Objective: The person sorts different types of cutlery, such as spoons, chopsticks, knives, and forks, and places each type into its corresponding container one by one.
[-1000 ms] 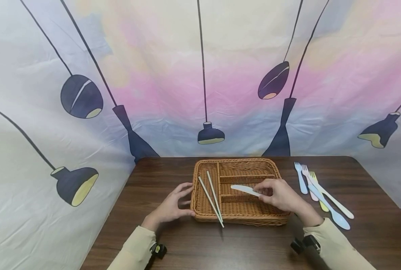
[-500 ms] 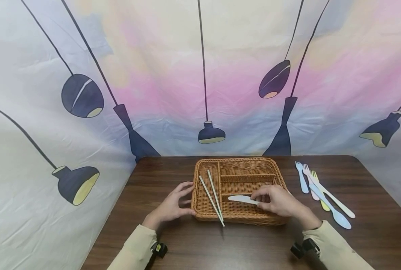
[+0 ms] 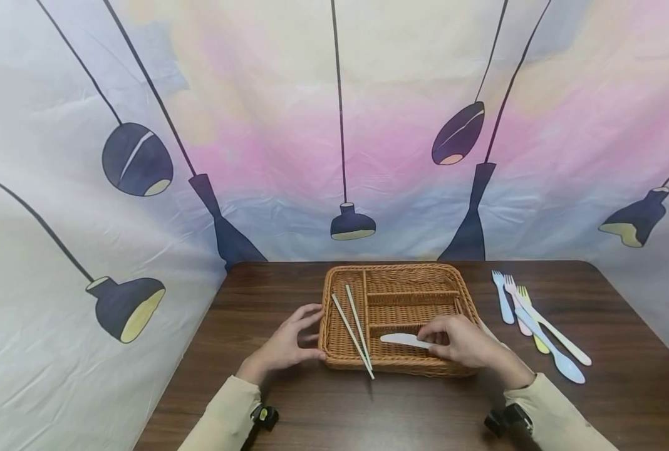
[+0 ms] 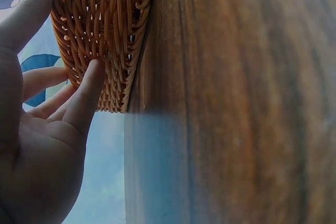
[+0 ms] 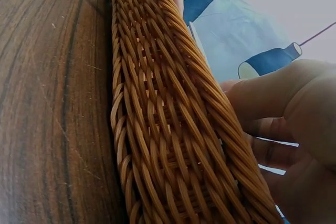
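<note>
A wicker basket (image 3: 413,287) with several compartments stands on the table. The left hand (image 3: 282,346) touches its left side with fingers spread; the left wrist view shows those fingertips against the weave (image 4: 100,30). Between thumb and fingers the right hand (image 3: 464,341) pinches a white knife (image 3: 399,339) by its right end, over the front compartment. Two pale chopsticks (image 3: 350,332) lie in the left compartment, their lower ends across the front rim. In the right wrist view the basket wall (image 5: 163,108) hides the fingertips of the right hand (image 5: 289,124).
To the right of the basket, blue, pink and yellow forks (image 3: 503,300) lie on the brown table (image 3: 413,413), with a light blue spoon (image 3: 568,368) and a whitish utensil (image 3: 571,349) partly over them. A cloth with printed lamps (image 3: 352,225) hangs behind.
The right hand has moved toward the front of the basket with the knife, from the middle divider to the front compartment, and lies lower. The left hand has stayed at the basket's left side.
</note>
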Motion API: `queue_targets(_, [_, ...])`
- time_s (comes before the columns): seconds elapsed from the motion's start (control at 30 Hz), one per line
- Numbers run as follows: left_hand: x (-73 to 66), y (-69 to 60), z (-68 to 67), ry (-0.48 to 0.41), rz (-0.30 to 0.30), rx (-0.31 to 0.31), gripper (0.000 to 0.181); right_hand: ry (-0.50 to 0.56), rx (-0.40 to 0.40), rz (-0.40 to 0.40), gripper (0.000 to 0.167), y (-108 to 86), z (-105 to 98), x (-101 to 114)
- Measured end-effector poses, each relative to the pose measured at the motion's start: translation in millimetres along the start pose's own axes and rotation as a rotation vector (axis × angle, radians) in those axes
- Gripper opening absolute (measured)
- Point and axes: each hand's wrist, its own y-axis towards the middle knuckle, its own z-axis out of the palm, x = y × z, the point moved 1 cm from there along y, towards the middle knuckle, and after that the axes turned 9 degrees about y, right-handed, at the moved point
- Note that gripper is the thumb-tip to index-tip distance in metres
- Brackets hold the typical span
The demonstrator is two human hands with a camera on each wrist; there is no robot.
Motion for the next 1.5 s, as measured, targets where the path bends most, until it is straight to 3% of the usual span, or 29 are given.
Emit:
queue_targets(0.63, [-1.0, -1.2, 0.1, -0.026, 0.011, -0.008, 0.091, 0.069, -0.001, 0.024, 0.027, -1.1, -1, 0])
queue_targets(0.67, [-6.7, -1.7, -2.0, -0.023, 0.009, -0.002, 0.09, 0.081, -0.004, 0.023, 0.027, -1.1, -2, 0])
queue_targets(0.83, [-14.9, -2.3, -4.1, -0.017, -0.006, 0.014, 0.088, 0.083, -0.046, 0.005, 0.028, -1.3, -1, -1])
queue_targets(0.97, [-0.8, -0.8, 1.0, -0.029, -0.002, -0.003, 0.089, 0.079, -0.083, -0.004, 0.027, -2.1, -4, 0])
queue_targets(1.3, [0.1, -2.0, 0.5, -0.038, 0.003, -0.007, 0.091, 0.037, -0.178, -0.05, 0.025, -8.3, -20, 1])
queue_targets(1.5, [-0.3, -1.5, 0.1, -0.028, -0.007, -0.002, 0.092, 0.009, -0.219, 0.01, 0.027, -13.6, -27, -3])
